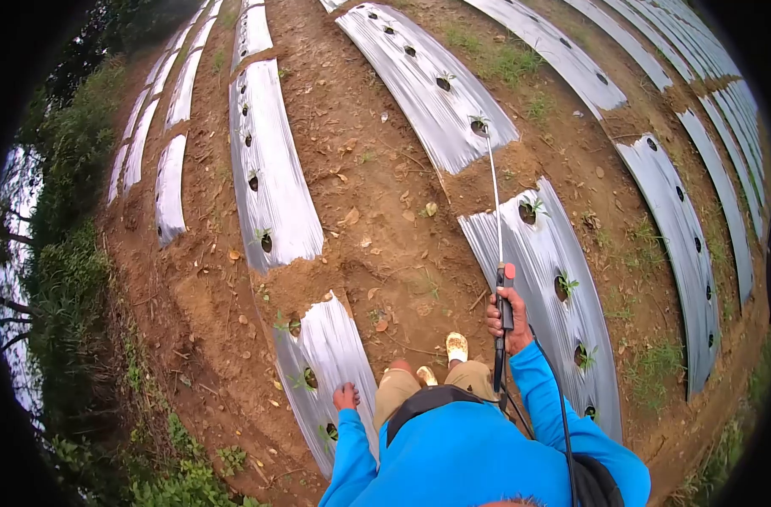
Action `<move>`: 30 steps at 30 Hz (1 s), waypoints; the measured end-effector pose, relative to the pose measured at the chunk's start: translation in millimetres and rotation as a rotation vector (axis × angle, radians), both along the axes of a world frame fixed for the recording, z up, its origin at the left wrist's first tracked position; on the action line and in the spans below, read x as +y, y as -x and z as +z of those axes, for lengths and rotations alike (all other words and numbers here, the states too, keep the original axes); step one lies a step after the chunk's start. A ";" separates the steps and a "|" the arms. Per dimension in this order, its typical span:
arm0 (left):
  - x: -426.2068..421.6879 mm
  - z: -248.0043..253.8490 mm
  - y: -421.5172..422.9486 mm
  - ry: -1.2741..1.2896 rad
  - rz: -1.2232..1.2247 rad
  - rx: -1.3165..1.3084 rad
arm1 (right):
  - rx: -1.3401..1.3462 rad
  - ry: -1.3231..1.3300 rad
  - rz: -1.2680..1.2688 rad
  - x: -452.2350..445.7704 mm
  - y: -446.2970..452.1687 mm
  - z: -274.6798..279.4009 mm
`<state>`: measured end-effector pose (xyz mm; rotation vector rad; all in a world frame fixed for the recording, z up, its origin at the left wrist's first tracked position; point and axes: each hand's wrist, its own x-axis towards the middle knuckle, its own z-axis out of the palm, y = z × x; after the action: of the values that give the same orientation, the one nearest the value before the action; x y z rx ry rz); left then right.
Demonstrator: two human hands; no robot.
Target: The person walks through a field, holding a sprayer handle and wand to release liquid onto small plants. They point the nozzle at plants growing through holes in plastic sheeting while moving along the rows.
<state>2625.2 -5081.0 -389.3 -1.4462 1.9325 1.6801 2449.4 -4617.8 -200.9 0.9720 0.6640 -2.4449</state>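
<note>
My right hand (pixel 510 321) is wrapped round the black handle of a spray wand (pixel 496 203), with a red part at the top of the grip. The thin metal lance reaches forward, and its tip appears at a planting hole (pixel 479 127) with a small green seedling. From the handle a black hose (pixel 563 414) runs back past my blue sleeve. My left hand (pixel 346 397) hangs low by my left side, above a strip of silver plastic mulch (pixel 339 338). Its fingers look curled in, with nothing seen in them.
Several mulched beds with seedlings in holes run forward on both sides, such as a bed (pixel 263 160) at left and another (pixel 673 253) at right. My feet (pixel 457 346) stand on the brown soil path (pixel 343 169) between two beds. Bushes (pixel 73 245) line the left edge.
</note>
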 end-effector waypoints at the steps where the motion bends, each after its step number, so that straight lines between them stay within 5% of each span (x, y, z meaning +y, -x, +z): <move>1: -3.6 0.8 21.1 -0.002 0.014 0.015 | 0.021 0.054 -0.008 1.1 12.7 0.9; 14: 21.2 -53.1 213.9 -0.132 -0.235 -0.014 | -0.137 -0.030 -0.077 -0.4 70.5 21.2; 20: 44.8 -35.2 316.6 -0.041 -0.370 0.008 | -0.150 0.016 -0.213 21.3 124.5 12.3; 30: 125.4 -12.9 439.6 -0.048 -0.409 -0.086 | -0.005 0.222 -0.056 113.1 234.0 22.3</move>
<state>2185.6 -4955.6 -402.2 -0.9997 1.9601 1.4416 2215.4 -4504.8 -178.6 0.9183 0.3573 -2.4987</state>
